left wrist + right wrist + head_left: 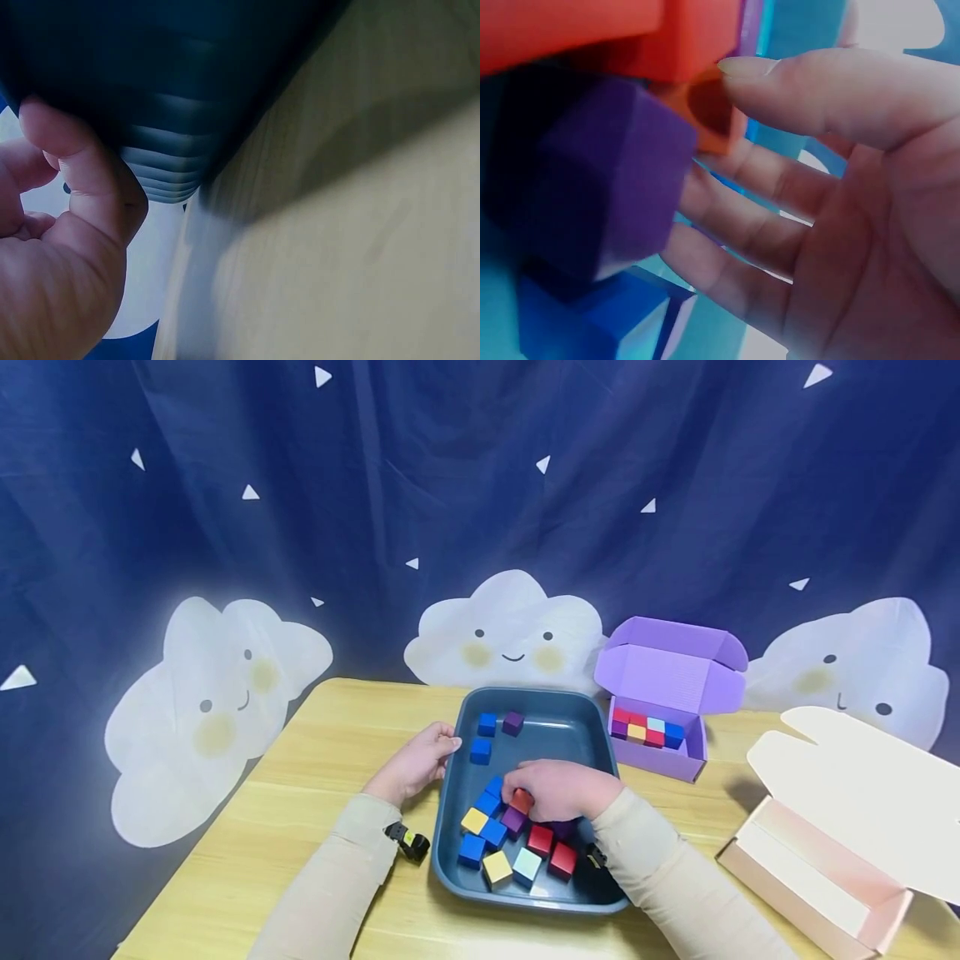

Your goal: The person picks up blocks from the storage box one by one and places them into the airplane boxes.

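A dark blue-grey tray (555,739) with rounded corners stands on the table, holding several coloured cubes. My left hand (420,762) grips its left rim; in the left wrist view the thumb and fingers meet the tray's edge (135,82). Inside the tray, my right hand (564,789) pinches an orange-red cube (521,802) between thumb and fingers. Close around it are a purple cube (513,821), blue cubes (487,802) and a red cube (540,839). In the right wrist view, a large purple cube (615,180) is close below the pinched cube (709,112).
Behind the tray's right side stands an open purple box (660,760) with two rows of coloured cubes. An open pale peach box (810,877) lies at the front right. Yellow cubes (497,868) and a pale cube (527,867) lie near the tray's front wall.
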The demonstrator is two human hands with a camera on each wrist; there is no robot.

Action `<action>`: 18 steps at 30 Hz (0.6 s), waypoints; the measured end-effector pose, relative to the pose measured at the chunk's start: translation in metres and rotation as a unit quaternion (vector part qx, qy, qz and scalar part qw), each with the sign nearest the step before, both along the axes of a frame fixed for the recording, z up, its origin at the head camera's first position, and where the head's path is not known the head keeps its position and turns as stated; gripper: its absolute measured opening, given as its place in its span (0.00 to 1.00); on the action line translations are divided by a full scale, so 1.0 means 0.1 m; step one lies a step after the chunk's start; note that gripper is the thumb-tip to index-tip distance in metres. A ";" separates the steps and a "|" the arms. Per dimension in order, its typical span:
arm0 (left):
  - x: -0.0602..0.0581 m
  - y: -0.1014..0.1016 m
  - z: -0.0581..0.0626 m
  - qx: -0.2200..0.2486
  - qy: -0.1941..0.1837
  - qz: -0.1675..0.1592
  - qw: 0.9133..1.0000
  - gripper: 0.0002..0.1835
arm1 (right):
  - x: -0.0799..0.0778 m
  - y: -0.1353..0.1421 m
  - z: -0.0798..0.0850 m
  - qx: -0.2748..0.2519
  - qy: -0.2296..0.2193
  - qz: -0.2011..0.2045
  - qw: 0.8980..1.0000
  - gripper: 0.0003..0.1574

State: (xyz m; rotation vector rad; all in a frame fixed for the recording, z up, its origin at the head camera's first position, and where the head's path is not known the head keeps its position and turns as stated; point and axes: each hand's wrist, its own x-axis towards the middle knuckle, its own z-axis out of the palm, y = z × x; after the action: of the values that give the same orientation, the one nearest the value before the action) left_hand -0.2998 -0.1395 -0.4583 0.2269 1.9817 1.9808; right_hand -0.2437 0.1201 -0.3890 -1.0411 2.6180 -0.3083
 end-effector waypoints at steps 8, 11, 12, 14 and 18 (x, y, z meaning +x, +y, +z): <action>0.01 0.00 0.02 -0.004 -0.006 0.002 1.000 0.08 | -0.02 -0.02 -0.08 0.014 0.005 -0.003 1.000 0.22; 0.01 0.00 0.03 -0.005 -0.006 0.004 1.000 0.08 | -0.02 -0.01 -0.06 0.011 0.012 0.005 1.000 0.21; 0.02 0.00 0.03 -0.005 -0.006 0.005 1.000 0.08 | -0.02 -0.01 -0.05 0.009 0.013 0.006 1.000 0.21; 0.02 0.00 0.04 -0.006 -0.002 0.004 1.000 0.09 | -0.02 0.01 -0.02 0.006 0.020 0.009 1.000 0.20; 0.02 0.01 0.03 -0.002 -0.002 0.002 1.000 0.08 | -0.04 0.06 0.04 -0.010 0.037 -0.001 0.999 0.19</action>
State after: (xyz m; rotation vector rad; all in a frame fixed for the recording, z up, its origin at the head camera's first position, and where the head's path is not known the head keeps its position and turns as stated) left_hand -0.2981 -0.1384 -0.4551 0.2163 1.9848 1.9784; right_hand -0.2480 0.1257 -0.3848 -1.0766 2.6869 -0.3035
